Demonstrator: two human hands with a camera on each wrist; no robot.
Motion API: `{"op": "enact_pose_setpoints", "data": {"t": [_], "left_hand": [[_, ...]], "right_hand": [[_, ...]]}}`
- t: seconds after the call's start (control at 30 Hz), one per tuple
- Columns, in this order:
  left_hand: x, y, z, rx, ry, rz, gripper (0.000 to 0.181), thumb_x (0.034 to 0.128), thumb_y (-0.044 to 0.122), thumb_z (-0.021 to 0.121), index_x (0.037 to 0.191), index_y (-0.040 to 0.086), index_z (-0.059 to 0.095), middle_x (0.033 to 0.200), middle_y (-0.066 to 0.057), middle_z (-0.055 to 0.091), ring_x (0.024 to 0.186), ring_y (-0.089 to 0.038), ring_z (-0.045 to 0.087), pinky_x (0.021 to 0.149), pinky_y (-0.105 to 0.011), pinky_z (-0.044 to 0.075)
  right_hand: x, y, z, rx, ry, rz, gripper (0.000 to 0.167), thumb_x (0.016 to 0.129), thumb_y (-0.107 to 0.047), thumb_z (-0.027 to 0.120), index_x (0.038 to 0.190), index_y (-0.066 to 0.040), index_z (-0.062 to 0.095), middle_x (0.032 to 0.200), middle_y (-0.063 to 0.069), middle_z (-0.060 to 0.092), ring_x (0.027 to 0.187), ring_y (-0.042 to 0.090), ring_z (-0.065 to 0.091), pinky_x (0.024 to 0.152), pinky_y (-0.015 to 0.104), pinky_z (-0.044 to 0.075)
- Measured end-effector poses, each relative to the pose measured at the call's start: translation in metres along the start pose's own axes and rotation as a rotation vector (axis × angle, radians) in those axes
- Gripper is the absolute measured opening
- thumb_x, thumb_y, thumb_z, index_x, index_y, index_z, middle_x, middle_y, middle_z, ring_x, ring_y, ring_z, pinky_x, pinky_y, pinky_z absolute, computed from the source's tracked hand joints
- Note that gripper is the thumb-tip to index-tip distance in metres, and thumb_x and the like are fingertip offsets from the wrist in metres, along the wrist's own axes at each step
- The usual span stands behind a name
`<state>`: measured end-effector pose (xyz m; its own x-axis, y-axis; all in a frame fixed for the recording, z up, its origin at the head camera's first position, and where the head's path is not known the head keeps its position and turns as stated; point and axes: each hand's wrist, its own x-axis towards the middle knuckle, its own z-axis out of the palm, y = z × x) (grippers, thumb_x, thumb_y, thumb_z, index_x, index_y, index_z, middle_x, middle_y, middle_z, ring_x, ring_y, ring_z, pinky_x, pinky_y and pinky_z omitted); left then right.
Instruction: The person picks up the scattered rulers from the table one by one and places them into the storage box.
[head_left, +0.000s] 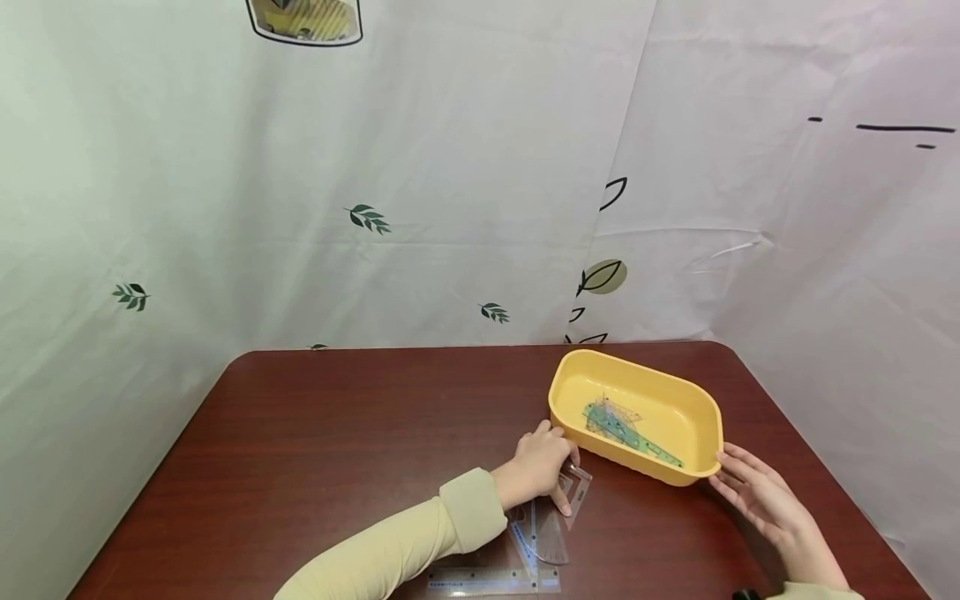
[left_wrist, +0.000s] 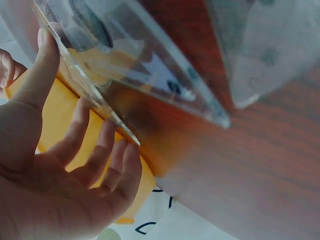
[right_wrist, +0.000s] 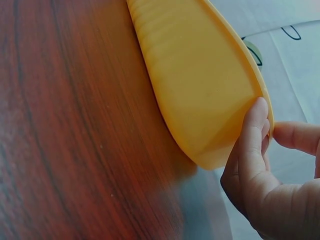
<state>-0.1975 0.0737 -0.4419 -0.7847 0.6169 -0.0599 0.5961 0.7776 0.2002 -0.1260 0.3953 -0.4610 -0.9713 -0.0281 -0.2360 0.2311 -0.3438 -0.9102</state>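
My left hand [head_left: 542, 461] pinches a clear plastic set square [head_left: 580, 497] between thumb and fingers, close to the near left corner of a yellow plastic tub [head_left: 686, 421]. In the left wrist view the piece stands on edge against the fingers [left_wrist: 102, 140]. My right hand [head_left: 768, 500] grips the tub's right end; in the right wrist view its thumb and fingers are on either side of the tub's rim [right_wrist: 257, 75]. Inside the tub lie a green ruler [head_left: 633, 437] and some clear pieces, overlapping.
Below the left hand lie a clear ruler [head_left: 474, 581] and a clear piece with a curved edge [head_left: 551, 542], partly overlapping other clear pieces. The dark red wooden table [head_left: 337, 433] ends at a white patterned curtain [head_left: 450, 167] at the back.
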Motion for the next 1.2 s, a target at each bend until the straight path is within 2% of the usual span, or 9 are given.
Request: {"op": "enact_pose_setpoints", "data": {"t": [0.17, 0.27, 0.47, 0.6, 0.77, 1.0, 1.1, 1.2], "left_hand": [[0.0, 0.002, 0.006, -0.022, 0.041, 0.007, 0.065, 0.0438, 0.056, 0.091, 0.093, 0.024, 0.062, 0.094, 0.007, 0.059, 0.086, -0.012, 0.043, 0.066, -0.023, 0.041], [0.0, 0.004, 0.007, -0.067, 0.063, 0.009, 0.062, 0.045, 0.053, 0.092, 0.09, 0.023, 0.062, 0.091, 0.008, 0.061, 0.083, -0.011, 0.046, 0.067, -0.022, 0.041], [0.003, 0.003, 0.008, -0.234, 0.09, 0.024, 0.037, 0.0589, 0.039, 0.089, 0.083, 0.021, 0.068, 0.066, 0.01, 0.058, 0.061, -0.003, 0.048, 0.058, -0.018, 0.04], [0.006, 0.003, 0.006, -0.385, 0.057, 0.016, 0.022, 0.0669, 0.03, 0.086, 0.079, 0.021, 0.071, 0.059, 0.013, 0.058, 0.053, 0.001, 0.048, 0.054, -0.017, 0.039], [0.008, 0.008, 0.002, -0.524, 0.003, 0.03, 0.015, 0.0718, 0.025, 0.084, 0.08, 0.018, 0.075, 0.057, 0.011, 0.064, 0.047, 0.003, 0.051, 0.058, -0.013, 0.041], [0.012, 0.012, -0.008, -0.587, -0.054, 0.122, 0.013, 0.0761, 0.021, 0.081, 0.087, 0.016, 0.078, 0.069, 0.007, 0.072, 0.05, 0.007, 0.056, 0.057, -0.01, 0.044], [0.013, 0.012, -0.012, -0.722, -0.106, 0.137, 0.015, 0.0781, 0.016, 0.08, 0.092, 0.01, 0.078, 0.073, 0.002, 0.074, 0.052, 0.004, 0.058, 0.057, -0.013, 0.049], [0.015, 0.013, -0.015, -0.887, -0.164, 0.126, 0.017, 0.0794, 0.009, 0.077, 0.095, 0.003, 0.076, 0.075, -0.005, 0.074, 0.051, 0.0, 0.058, 0.053, -0.018, 0.053]], "right_hand": [[0.0, 0.0, 0.001, 0.002, -0.003, -0.001, 0.026, 0.101, -0.009, 0.046, 0.095, -0.026, 0.066, 0.094, -0.008, 0.065, 0.086, 0.005, 0.064, 0.078, 0.019, 0.055], [0.001, 0.0, 0.001, 0.012, -0.014, -0.001, 0.027, 0.101, -0.008, 0.045, 0.095, -0.025, 0.066, 0.094, -0.008, 0.065, 0.086, 0.005, 0.064, 0.077, 0.019, 0.055], [0.001, 0.001, 0.001, 0.023, -0.025, -0.002, 0.028, 0.101, -0.007, 0.044, 0.096, -0.024, 0.066, 0.094, -0.007, 0.065, 0.086, 0.005, 0.064, 0.078, 0.019, 0.055], [0.0, 0.001, 0.001, 0.031, -0.043, -0.011, 0.028, 0.101, -0.007, 0.044, 0.097, -0.024, 0.065, 0.095, -0.007, 0.065, 0.087, 0.006, 0.064, 0.078, 0.019, 0.055], [0.001, 0.0, 0.0, 0.035, -0.037, -0.015, 0.026, 0.101, -0.008, 0.045, 0.097, -0.025, 0.065, 0.095, -0.008, 0.065, 0.087, 0.005, 0.064, 0.078, 0.019, 0.055], [0.001, 0.001, -0.001, 0.044, -0.048, -0.02, 0.026, 0.101, -0.008, 0.045, 0.098, -0.023, 0.065, 0.096, -0.007, 0.065, 0.087, 0.006, 0.064, 0.079, 0.019, 0.055], [0.002, 0.001, -0.002, 0.032, -0.033, -0.013, 0.025, 0.101, -0.009, 0.045, 0.097, -0.024, 0.065, 0.095, -0.008, 0.064, 0.087, 0.005, 0.064, 0.079, 0.019, 0.055], [0.001, 0.001, -0.002, 0.02, -0.018, -0.005, 0.025, 0.101, -0.01, 0.046, 0.096, -0.026, 0.064, 0.095, -0.008, 0.064, 0.087, 0.005, 0.063, 0.078, 0.019, 0.055]]}}
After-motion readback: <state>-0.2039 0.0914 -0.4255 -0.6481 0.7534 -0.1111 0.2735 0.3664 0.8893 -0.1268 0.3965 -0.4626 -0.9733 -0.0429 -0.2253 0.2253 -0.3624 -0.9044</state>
